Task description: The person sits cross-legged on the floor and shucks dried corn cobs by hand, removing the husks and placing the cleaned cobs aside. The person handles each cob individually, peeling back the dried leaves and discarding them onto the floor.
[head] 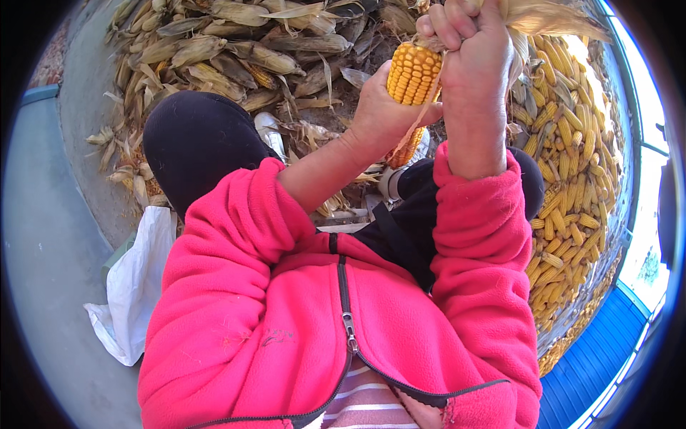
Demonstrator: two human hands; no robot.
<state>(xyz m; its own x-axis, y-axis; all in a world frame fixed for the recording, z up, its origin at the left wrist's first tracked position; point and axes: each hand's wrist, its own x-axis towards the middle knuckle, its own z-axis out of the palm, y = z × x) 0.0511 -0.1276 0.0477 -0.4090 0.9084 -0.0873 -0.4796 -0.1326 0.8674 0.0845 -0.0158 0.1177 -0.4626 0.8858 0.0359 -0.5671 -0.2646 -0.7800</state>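
Observation:
An ear of yellow corn point(414, 75) with its kernels bare stands tilted between my hands. My left hand point(383, 107) is wrapped around its middle, and the orange-yellow lower end shows beneath the fingers. At the ear's upper end, my right hand point(471, 48) grips dry corn husks point(552, 19), pulled back and spreading to the upper right. A thin strip of husk hangs down across the ear and my left thumb.
Unhusked corn ears point(257, 48) and loose husks lie heaped ahead and to the left. A large pile of husked corn ears point(568, 177) is on the right. A white plastic sack point(134, 289) lies at the left, beside my knee. My shoes rest among husks.

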